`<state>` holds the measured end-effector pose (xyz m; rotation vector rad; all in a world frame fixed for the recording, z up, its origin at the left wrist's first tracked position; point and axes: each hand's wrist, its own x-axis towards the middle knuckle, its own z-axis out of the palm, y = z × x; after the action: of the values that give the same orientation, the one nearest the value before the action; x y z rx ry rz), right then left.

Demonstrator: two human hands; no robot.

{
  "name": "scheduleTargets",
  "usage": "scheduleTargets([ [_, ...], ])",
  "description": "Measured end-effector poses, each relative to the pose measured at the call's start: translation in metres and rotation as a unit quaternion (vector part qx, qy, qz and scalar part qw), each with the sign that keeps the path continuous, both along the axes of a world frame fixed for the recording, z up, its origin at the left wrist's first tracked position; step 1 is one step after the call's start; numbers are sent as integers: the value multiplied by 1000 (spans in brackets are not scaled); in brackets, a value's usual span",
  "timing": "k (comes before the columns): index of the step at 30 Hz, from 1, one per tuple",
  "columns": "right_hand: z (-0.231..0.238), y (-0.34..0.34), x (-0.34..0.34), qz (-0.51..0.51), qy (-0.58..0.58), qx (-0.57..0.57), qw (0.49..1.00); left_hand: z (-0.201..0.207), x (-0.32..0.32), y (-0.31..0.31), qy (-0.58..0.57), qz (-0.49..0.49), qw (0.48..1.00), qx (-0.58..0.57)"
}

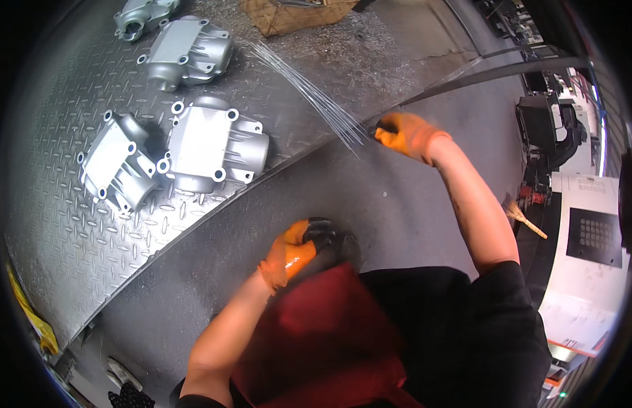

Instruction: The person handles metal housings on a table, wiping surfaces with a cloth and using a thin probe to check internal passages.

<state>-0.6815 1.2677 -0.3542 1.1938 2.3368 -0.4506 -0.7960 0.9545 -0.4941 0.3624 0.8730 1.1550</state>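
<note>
My left hand [289, 256], in an orange glove with black finger ends, is held low in front of the red apron [323, 326]. Its fingers curl inward, and I cannot make out whether anything is in them. Out to the right, my right hand [406, 138] wears the same kind of glove, with its fingers closed beside the table edge. It is close to the near ends of a bundle of thin metal rods [309, 95], which jut over that edge. Whether a rod is between its fingers cannot be seen.
Several silver cast metal housings [200, 143] stand on the tread-plate table [64, 153] at the left. A worn wooden box [295, 19] sits at the far side. On the right are a small straw brush [527, 219] and a white machine [581, 285]. Yellow material [34, 316] hangs at the left.
</note>
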Motion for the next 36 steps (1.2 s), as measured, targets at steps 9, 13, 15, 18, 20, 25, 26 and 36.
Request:
scheduleTargets([
  [9,-65,34,45,-135,191,-103,967,19,-12,-5,94,-36,993,57],
  [13,-41,25,59,-128,202,-72,968,45,-12,-6,110,-17,992,67],
  [15,-28,18,61,-125,199,-76,969,38,-8,-8,91,3,993,81],
  [18,6,-21,40,-81,140,74,984,41,-6,4,141,-14,989,50],
  [20,-1,-21,37,-78,172,82,978,29,1,22,219,14,967,130],
  [25,-5,-14,33,-29,224,148,963,81,2,88,225,35,969,95],
  [26,0,-16,42,0,263,155,952,100,-2,94,204,35,975,80],
  [36,62,-124,17,22,377,-135,916,142,-26,88,-56,218,927,299],
])
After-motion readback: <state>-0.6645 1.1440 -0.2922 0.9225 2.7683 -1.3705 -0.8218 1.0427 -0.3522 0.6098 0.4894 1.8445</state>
